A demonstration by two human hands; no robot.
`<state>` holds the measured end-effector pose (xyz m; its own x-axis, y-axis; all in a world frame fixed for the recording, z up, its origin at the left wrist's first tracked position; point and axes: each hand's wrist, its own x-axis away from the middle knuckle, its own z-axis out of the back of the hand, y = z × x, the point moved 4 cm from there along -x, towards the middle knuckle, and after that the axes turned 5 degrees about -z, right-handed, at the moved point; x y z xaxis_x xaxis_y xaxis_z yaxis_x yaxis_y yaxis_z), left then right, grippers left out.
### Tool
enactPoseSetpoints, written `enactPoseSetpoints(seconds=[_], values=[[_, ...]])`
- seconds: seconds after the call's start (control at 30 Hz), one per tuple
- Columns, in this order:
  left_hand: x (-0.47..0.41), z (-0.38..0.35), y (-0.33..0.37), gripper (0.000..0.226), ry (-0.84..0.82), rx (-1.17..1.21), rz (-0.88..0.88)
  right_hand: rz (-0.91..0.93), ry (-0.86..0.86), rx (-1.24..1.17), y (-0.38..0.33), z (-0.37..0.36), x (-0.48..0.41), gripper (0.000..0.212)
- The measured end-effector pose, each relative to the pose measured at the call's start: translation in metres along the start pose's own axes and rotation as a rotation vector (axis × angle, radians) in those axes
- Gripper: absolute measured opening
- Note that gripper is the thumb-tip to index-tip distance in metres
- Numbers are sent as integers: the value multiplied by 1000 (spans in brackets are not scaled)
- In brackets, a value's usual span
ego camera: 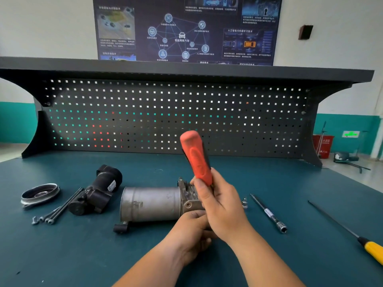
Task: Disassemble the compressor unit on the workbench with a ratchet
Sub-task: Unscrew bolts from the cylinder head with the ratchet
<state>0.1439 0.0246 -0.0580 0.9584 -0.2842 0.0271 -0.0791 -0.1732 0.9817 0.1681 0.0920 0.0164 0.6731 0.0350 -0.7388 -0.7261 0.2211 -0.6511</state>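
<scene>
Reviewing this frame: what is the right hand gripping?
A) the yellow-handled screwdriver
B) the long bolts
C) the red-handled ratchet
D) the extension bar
C: the fingers of the right hand curl round the red-handled ratchet, while the screwdriver, extension bar and long bolts lie apart on the workbench; the left hand holds the compressor unit.

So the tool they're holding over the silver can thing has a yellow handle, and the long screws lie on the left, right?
No: the head view shows the right hand gripping a red handle, not yellow. The yellow screwdriver lies on the bench, far right. It is over the silver compressor, and the long bolts lie left.
</scene>
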Motion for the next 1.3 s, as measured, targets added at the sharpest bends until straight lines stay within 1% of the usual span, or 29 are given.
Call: enactPoseSetpoints(seconds=[0.07,0.1,0.17,0.2,0.27,0.3,0.33,0.4,0.47,0.53,0.6,0.7,0.73,0.77,0.8,0.83,0.87,0.93,1.0,1.1,1.17,1.2,1.27,1.3], values=[[-1,0,0,30,8,9,-6,-72,62,-95,3,0,1,50],[-1,0,0,29,16,27,-7,-123,134,-169,6,2,1,43],[-3,1,-2,30,36,57,-5,-244,333,-343,13,10,3,29],[-3,1,-2,34,43,66,-6,-307,441,-441,17,15,5,26],[-5,1,-3,38,43,86,-10,-435,635,-618,24,28,7,28],[-5,0,-3,36,36,93,-10,-503,703,-689,29,33,7,30],[-5,-1,-2,32,31,95,-12,-567,748,-751,33,37,7,32],[-4,-3,-2,25,24,95,-11,-634,772,-823,38,41,6,34],[-3,-3,-2,19,23,102,-1,-613,719,-788,38,41,3,34],[-2,-3,-2,17,1,101,22,-521,606,-654,32,36,1,32],[-2,-3,-4,19,-20,82,39,-376,427,-464,22,27,-1,29],[-3,-1,-5,18,-35,51,22,-162,84,-198,9,7,-1,34],[-3,-2,-4,16,-45,53,0,-94,-31,-84,6,1,0,32],[-2,-3,-1,14,-61,70,-30,-35,-125,37,3,-6,1,24],[-1,-5,2,14,-78,98,-58,7,-187,135,1,-10,2,16],[1,-6,5,16,-87,125,-79,30,-208,185,-1,-11,2,13],[2,-6,6,17,-80,134,-85,37,-195,189,-2,-11,1,14],[1,-3,2,11,-42,98,-80,15,-84,128,0,-7,0,26],[-3,1,-5,13,-7,50,-62,-84,94,-25,3,0,-1,36],[-5,2,-5,24,2,48,-42,-302,388,-389,14,16,0,27],[-6,1,-3,33,8,91,-33,-470,617,-618,25,31,3,29],[-7,1,-4,33,12,110,-27,-558,717,-736,31,37,5,31],[-8,-1,-5,28,14,129,-16,-691,850,-924,41,44,8,35],[-8,-1,-5,27,16,133,-13,-718,872,-961,44,45,9,36]])
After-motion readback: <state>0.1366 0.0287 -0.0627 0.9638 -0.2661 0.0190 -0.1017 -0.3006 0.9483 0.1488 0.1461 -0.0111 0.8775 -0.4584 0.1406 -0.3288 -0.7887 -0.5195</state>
